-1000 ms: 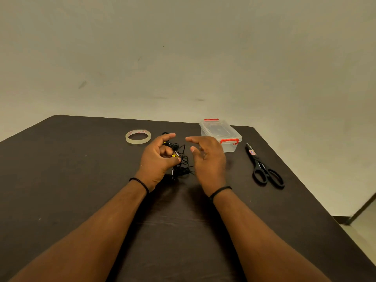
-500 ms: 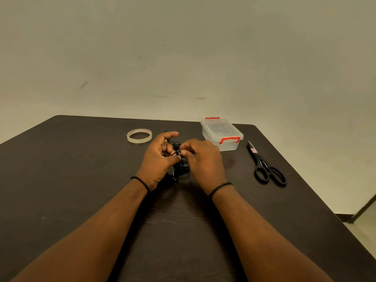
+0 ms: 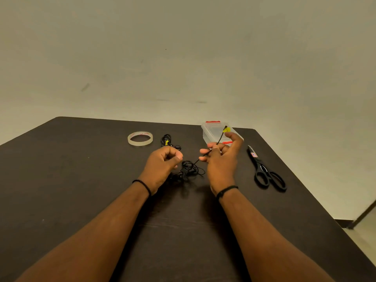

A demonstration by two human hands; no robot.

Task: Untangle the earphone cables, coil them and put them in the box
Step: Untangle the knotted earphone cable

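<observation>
Step in hand: the untangling is judged to be under way; nothing has yet been coiled or boxed.
Right hand (image 3: 220, 159): a black strand is pinched between the curled fingers and drawn up and away from the knot; its end with a yellow tag (image 3: 226, 129) stands above the hand, in front of the box. The thumb is raised apart.
Left hand (image 3: 162, 163): the fingers are curled in close to the thumb just beside the tangle; part of the cable seems to be gripped, though the contact itself is hidden by the hand.
Earphone cables (image 3: 189, 169): a loose black knot lies on the tabletop (image 3: 81, 190) between the two hands. A second small bundle (image 3: 167, 140) with a yellow mark lies farther back, near the tape roll (image 3: 140, 138).
Box (image 3: 213, 132): a clear box with red clasps is seen behind the right hand, its lid on.
Scissors (image 3: 266, 171): laid to the right, well apart from the cables.
Next move: the freed strand would need to be pulled through gently while the knot is held down, so that loops are loosened rather than tightened; the box lid must be opened before anything is stored.
</observation>
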